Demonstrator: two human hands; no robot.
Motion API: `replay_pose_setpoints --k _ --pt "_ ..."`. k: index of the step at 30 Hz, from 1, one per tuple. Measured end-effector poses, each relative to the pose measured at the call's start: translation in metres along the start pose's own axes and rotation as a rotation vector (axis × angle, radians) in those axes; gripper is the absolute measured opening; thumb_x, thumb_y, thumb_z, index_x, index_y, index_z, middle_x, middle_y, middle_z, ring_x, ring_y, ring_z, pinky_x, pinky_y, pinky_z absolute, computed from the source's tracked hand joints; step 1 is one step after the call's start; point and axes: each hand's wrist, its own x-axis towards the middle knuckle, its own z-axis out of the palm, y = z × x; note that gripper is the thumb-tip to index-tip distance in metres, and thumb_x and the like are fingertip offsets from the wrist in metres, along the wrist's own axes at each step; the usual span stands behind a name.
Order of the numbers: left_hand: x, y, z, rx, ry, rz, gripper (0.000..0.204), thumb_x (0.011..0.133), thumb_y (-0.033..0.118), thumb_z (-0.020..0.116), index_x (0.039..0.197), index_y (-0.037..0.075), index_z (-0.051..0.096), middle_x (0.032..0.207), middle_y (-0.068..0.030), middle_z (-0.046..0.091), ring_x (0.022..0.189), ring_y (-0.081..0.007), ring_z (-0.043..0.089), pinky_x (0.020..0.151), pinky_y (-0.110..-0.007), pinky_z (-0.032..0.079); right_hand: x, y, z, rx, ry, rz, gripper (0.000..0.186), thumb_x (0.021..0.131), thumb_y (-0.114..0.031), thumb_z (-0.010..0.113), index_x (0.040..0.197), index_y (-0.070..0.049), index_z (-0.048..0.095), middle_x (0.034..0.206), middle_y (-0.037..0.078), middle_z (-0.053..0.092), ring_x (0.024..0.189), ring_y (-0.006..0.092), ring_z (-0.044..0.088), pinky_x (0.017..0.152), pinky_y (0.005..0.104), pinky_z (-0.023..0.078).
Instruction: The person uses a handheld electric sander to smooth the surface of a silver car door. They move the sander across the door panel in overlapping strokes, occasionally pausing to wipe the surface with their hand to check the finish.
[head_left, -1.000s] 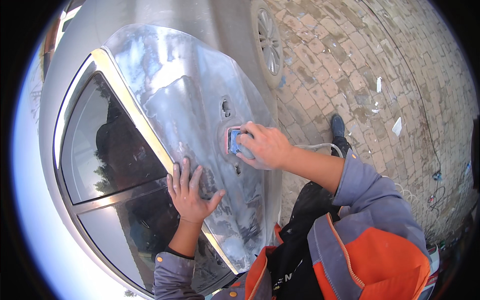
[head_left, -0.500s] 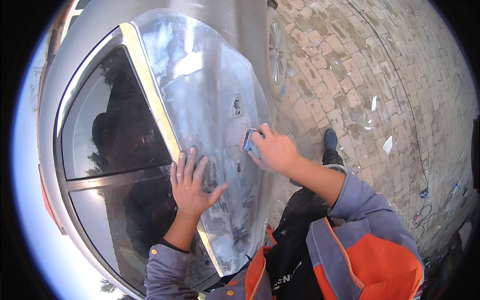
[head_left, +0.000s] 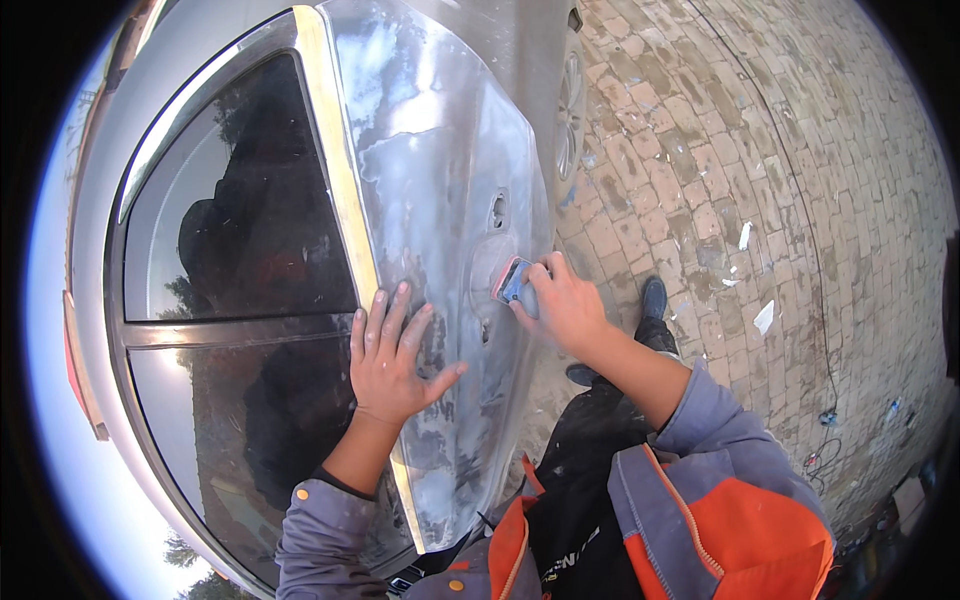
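Observation:
A car door (head_left: 415, 190) lies before me, its paint sanded to patches of grey, white and bluish. My right hand (head_left: 572, 315) grips a small blue sanding block (head_left: 513, 281) with a reddish pad, held against the door in the handle recess. One ragged hole (head_left: 498, 210) opens beyond the block and a smaller hole (head_left: 486, 330) lies on the nearer side. Fingers spread, my left hand (head_left: 390, 370) rests flat on the door's upper part, fingertips by the strip of yellow masking tape (head_left: 345, 200) that runs below the windows.
Dark side windows (head_left: 250, 200) with reflections lie to the left. A wheel (head_left: 571, 110) shows at the far end of the car. Brick paving (head_left: 690, 170) stretches to the right, with white scraps (head_left: 764, 317) and a long dark cable (head_left: 800, 190) on it. My shoe (head_left: 653, 298) stands beside the car.
The view has shifted, so the car sits a little differently in it. My right hand and the sanding block stay at the handle recess, the block's tilt slightly changed. My left hand stays flat.

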Motion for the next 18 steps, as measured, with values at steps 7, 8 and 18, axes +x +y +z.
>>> replay_pose_setpoints --k 7,8,18 --pt "0.002 0.001 -0.002 0.009 -0.036 0.017 0.085 0.083 0.070 0.079 0.143 0.011 0.067 0.164 -0.0184 0.054 0.153 -0.0440 0.046 0.126 -0.061 0.030 0.010 -0.001 -0.003 0.019 0.132 -0.034 0.040 0.091 -0.029 0.083 0.119 -0.010 0.062 0.121 0.013 0.057 0.099 0.0367 0.073 0.073 0.0494 0.062" --pt "0.003 0.001 -0.002 0.012 -0.032 0.012 0.083 0.083 0.069 0.079 0.142 0.013 0.068 0.163 -0.0173 0.055 0.152 -0.0426 0.047 0.126 -0.060 0.030 0.011 0.000 -0.003 0.017 0.160 -0.048 0.039 0.090 -0.029 0.083 0.118 -0.010 0.063 0.122 0.013 0.057 0.100 0.0361 0.073 0.073 0.0491 0.062" --pt "0.002 0.001 0.000 0.043 -0.016 0.009 0.081 0.083 0.073 0.078 0.139 0.015 0.071 0.162 -0.0145 0.057 0.152 -0.0398 0.048 0.127 -0.057 0.030 0.020 0.016 0.009 0.005 0.372 -0.371 0.036 0.086 -0.030 0.086 0.111 -0.013 0.067 0.120 0.008 0.063 0.103 0.0268 0.072 0.071 0.0405 0.063"
